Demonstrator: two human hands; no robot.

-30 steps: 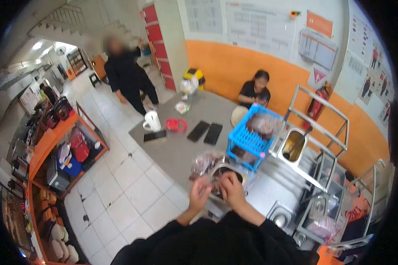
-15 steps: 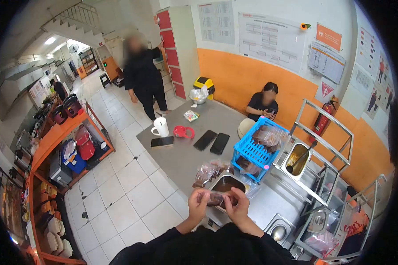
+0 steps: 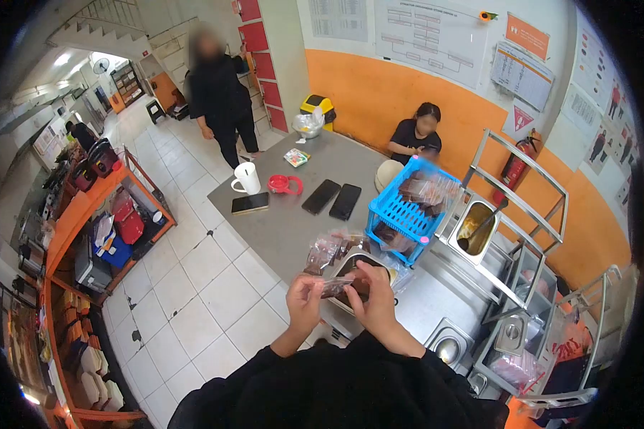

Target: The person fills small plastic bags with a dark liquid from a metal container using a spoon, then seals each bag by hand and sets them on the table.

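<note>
Tiled floor [image 3: 207,300] takes up the lower left of the frame, and a grey bench [image 3: 279,229] runs across the centre, its near corner jutting out over the tiles. Right of centre on the bench, a blue basket [image 3: 401,214] carries dark filled packets. Just below it sits a metal pan [image 3: 345,263] with dark contents. A white mug [image 3: 247,177] and dark phones [image 3: 322,196] lie toward upper centre, well apart from the work. A loose heap of clear packets [image 3: 325,250] rests against the pan's left rim, close to the bench edge.

At lower centre the person's left hand [image 3: 304,294] and right hand [image 3: 373,300] are raised over the pan, each pinching one end of a small clear packet [image 3: 335,286] stretched between them, fingertips closed on the film. The packet hangs above the pan's near rim, beside the bench corner.

The chief risk appears to be a lost pinch: the film looks slick, and should either hand slip, the packet could fall past the pan to the floor. Pulling the ends too hard could split it and spill the dark filling. A stray forearm could also knock the heap off the edge
</note>
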